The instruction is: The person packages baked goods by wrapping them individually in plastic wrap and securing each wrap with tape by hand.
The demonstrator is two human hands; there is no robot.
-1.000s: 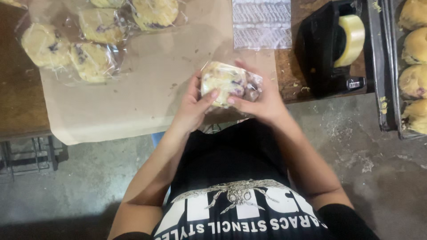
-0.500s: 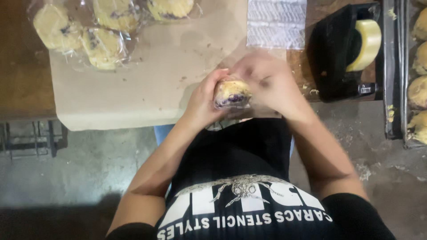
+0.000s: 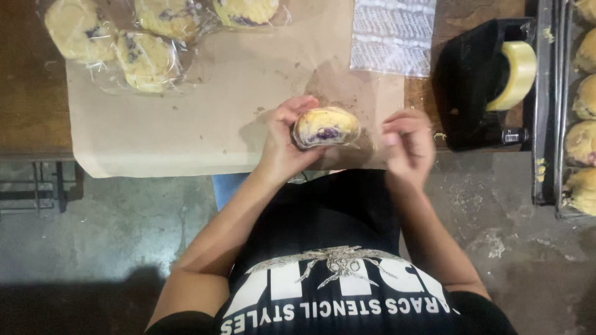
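Left hand [image 3: 288,139]: clamped around a round pale-yellow bun with purple filling, wrapped in clear plastic film [image 3: 326,127], held up over the near edge of the brown paper sheet [image 3: 205,124].
Right hand [image 3: 406,146]: off the bun now! Half a second ago both hands were bunched on it; this one has drawn away to the right, fingers loosely curled, holding nothing that I can make out.
Meaning: the wrap looks closed, so the two-handed folding seems done.
Bun position: centre of the scene, lifted, touching only the left hand.
Wrapped buns, far left [image 3: 146,53]: four counted, lying together on the paper.
Clear plastic bags [image 3: 392,37]: one flat stack, far right of the paper.
Black tape dispenser [image 3: 481,87]: one, beside the stack.
Unwrapped buns in metal tray [image 3: 583,105]: five showing at the right edge.
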